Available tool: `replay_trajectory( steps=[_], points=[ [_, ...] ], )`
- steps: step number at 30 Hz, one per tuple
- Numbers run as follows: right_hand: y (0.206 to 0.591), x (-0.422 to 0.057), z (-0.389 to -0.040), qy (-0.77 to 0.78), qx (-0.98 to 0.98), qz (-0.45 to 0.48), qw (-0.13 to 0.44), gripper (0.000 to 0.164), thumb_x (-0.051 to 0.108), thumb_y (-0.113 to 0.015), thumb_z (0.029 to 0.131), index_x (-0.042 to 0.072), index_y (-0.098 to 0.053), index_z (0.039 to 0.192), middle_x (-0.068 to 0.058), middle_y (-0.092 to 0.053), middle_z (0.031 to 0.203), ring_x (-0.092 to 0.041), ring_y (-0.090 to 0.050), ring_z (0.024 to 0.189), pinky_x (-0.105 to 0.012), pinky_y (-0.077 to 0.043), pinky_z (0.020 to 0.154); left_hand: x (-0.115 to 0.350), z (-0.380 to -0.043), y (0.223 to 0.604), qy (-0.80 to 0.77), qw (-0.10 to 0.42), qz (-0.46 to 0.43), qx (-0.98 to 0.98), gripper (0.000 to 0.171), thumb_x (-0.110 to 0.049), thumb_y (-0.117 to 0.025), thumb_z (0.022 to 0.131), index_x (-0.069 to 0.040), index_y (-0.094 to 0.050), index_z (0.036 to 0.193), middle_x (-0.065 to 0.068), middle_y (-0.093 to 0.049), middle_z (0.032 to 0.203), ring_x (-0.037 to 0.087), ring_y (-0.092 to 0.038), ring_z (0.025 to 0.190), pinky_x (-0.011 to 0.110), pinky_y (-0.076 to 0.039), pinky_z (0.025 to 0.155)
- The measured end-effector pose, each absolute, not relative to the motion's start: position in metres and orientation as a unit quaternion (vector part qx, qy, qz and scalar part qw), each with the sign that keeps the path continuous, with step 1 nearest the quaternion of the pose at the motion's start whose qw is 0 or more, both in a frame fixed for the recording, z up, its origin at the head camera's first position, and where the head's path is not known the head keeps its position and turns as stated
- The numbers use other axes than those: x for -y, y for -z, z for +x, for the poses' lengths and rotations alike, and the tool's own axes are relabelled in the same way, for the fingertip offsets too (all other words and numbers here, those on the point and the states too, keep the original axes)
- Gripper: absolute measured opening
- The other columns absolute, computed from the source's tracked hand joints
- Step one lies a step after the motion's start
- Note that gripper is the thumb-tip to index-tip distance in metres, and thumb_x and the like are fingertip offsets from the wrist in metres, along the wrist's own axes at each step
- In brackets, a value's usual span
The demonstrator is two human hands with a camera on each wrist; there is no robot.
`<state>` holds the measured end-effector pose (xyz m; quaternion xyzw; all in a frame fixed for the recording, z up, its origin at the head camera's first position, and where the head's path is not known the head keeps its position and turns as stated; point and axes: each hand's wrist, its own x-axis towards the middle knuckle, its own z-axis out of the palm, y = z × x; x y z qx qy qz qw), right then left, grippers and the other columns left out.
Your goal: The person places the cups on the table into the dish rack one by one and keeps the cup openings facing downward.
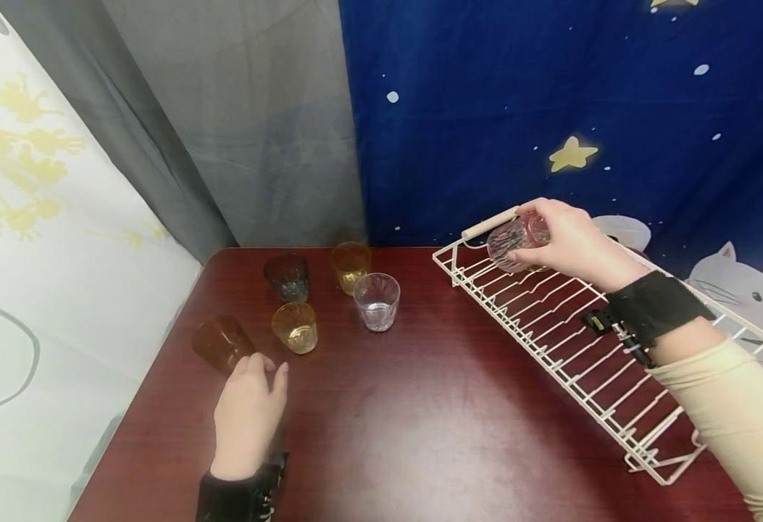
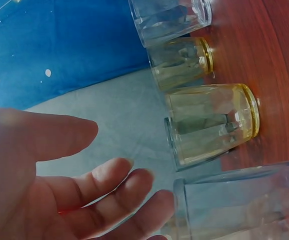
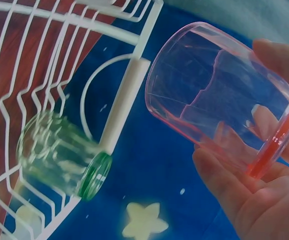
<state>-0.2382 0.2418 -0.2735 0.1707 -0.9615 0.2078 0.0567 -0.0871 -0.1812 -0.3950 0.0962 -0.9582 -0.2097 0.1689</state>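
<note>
My right hand (image 1: 570,239) grips a pink glass (image 3: 219,95) near its base, tilted, above the far end of the white wire rack (image 1: 538,355). A green glass (image 3: 59,155) lies in the rack beside it in the right wrist view; in the head view it cannot be made out. My left hand (image 1: 247,406) hovers over the table, fingers loosely bent and holding nothing. Its fingertips are close to a brown glass (image 1: 221,341); whether they touch cannot be told. Near it stand a yellow glass (image 1: 296,330), a dark grey glass (image 1: 288,279), an amber glass (image 1: 351,270) and a clear glass (image 1: 377,303).
The rack stands slanted across the right of the dark red table (image 1: 388,435), with a pale handle (image 1: 489,223) at its far end. A grey curtain (image 1: 238,123) and a blue star-patterned curtain (image 1: 472,109) hang right behind the table. A whitish wall covering (image 1: 48,275) borders the left.
</note>
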Motion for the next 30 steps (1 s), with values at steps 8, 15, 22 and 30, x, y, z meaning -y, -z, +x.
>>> replay_trajectory(
  steps=[8, 15, 22, 30],
  points=[
    [0.282, -0.27, -0.247, -0.181, 0.97, 0.151, 0.064, 0.063, 0.026, -0.08, 0.079, -0.001, -0.052, 0.129, -0.027, -0.061, 0.112, -0.039, -0.058, 0.103, -0.054, -0.045, 0.085, 0.183, -0.086, 0.397, 0.211, 0.15, 0.093, 0.961, 0.023, -0.024, -0.062, 0.092, -0.001, -0.062, 0.094, 0.015, -0.064, 0.089, 0.032, -0.065, 0.075, 0.049, -0.051, 0.065],
    [0.292, -0.292, -0.253, -0.165, 0.975, 0.133, 0.06, 0.064, 0.029, -0.079, 0.08, -0.004, -0.051, 0.127, -0.024, -0.061, 0.103, -0.036, -0.059, 0.096, -0.052, -0.045, 0.082, 0.185, -0.085, 0.399, 0.209, 0.145, 0.099, 0.962, 0.024, -0.024, -0.062, 0.092, 0.0, -0.06, 0.091, 0.018, -0.059, 0.094, 0.034, -0.063, 0.075, 0.05, -0.051, 0.065],
    [0.305, -0.308, -0.257, -0.156, 0.979, 0.12, 0.046, 0.065, 0.028, -0.078, 0.079, -0.008, -0.05, 0.125, -0.03, -0.062, 0.104, -0.041, -0.06, 0.097, -0.056, -0.044, 0.085, 0.19, -0.082, 0.401, 0.202, 0.112, 0.112, 0.967, 0.026, -0.027, -0.06, 0.093, -0.001, -0.06, 0.098, 0.014, -0.064, 0.092, 0.03, -0.065, 0.075, 0.048, -0.052, 0.062],
    [0.317, -0.322, -0.264, -0.158, 0.982, 0.099, 0.025, 0.067, 0.029, -0.078, 0.08, -0.01, -0.048, 0.126, -0.034, -0.061, 0.109, -0.047, -0.059, 0.1, -0.059, -0.045, 0.085, 0.194, -0.079, 0.404, 0.196, 0.087, 0.12, 0.969, 0.03, -0.029, -0.059, 0.094, -0.001, -0.059, 0.103, 0.013, -0.07, 0.097, 0.029, -0.07, 0.08, 0.047, -0.053, 0.059]
  ],
)
